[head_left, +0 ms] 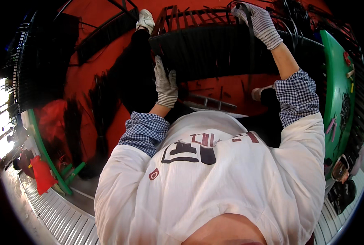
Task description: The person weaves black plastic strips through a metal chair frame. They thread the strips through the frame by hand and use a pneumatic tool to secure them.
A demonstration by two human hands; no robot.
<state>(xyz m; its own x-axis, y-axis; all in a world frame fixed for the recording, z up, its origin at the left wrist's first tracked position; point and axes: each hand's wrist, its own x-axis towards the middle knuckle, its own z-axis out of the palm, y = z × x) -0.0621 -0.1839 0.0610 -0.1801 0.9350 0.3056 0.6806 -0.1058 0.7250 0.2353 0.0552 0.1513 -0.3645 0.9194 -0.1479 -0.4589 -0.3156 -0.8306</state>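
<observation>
The person wears striped gloves [264,27], checked sleeves [298,97] and a white printed top [239,179].

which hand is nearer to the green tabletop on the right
Right: the right hand is left of the green tabletop; the left hand is farther left.

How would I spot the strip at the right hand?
Find the long black panel across the upper middle. At its far edge is the striped-gloved right hand. The strip crosses that hand and hangs nearly straight over the panel, unlike the curving strands farther right.
</observation>
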